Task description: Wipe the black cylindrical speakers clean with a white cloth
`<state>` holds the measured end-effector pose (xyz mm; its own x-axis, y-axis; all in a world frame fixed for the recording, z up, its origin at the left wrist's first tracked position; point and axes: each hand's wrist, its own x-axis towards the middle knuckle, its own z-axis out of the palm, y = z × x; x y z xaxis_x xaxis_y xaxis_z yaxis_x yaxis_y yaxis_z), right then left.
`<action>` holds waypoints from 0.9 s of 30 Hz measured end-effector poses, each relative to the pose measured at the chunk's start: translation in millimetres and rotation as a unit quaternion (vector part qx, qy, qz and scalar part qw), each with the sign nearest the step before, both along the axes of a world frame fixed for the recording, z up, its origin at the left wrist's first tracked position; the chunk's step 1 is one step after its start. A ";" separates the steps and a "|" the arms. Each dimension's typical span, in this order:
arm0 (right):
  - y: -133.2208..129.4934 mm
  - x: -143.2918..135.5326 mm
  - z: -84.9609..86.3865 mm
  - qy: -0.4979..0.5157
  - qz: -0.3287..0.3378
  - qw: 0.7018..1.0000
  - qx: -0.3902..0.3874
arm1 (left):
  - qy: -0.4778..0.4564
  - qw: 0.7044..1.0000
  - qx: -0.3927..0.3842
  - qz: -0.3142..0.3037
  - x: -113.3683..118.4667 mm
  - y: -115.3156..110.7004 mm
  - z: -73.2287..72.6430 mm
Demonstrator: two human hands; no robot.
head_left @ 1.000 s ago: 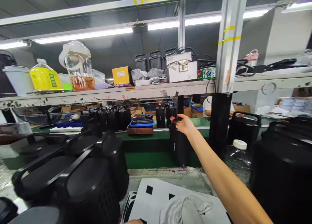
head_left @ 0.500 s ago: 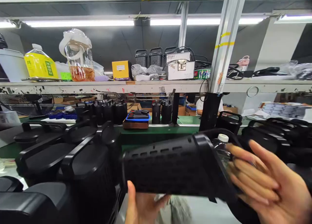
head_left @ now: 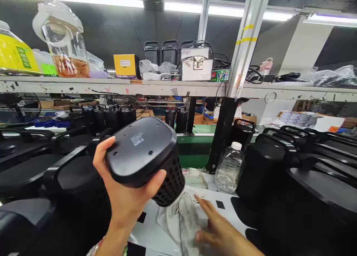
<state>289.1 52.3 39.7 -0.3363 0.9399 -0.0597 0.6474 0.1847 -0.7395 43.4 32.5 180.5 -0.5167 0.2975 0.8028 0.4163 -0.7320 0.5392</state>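
My left hand (head_left: 125, 193) grips a black perforated housing (head_left: 170, 178) near its base, with the thumb and fingers on opposite sides. The flat base (head_left: 141, 144), with screws near its corners and small printed text, is tipped up toward me. Lower right of it, my right hand (head_left: 214, 226) is apart from the housing, fingers spread and slightly blurred, over a crumpled grey-white cloth (head_left: 185, 219) on the white work surface (head_left: 150, 233).
Black units with handles stand close on the left (head_left: 75, 170) and right (head_left: 267, 163). A clear bottle (head_left: 229, 168) with a white cap stands right of centre. Above runs a shelf (head_left: 111, 87) holding a jug, boxes and cables. A person is partly visible behind the post.
The housing has turned from lying sideways to base toward me and moved left with my left hand. My right hand has moved down and left, away from it. The view has shifted.
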 end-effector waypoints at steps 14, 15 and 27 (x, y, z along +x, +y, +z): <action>24.4 12.8 5.6 -0.060 -0.078 0.970 0.222 | 0.101 0.986 -0.130 0.012 4.3 20.3 -29.0; 10.2 8.2 1.1 -0.076 -0.019 0.977 0.199 | 0.097 0.984 -0.148 -0.003 4.7 24.6 -31.5; -41.4 3.8 -55.4 -0.227 0.094 0.937 0.249 | 0.101 0.960 -0.236 -0.107 6.1 44.6 -37.5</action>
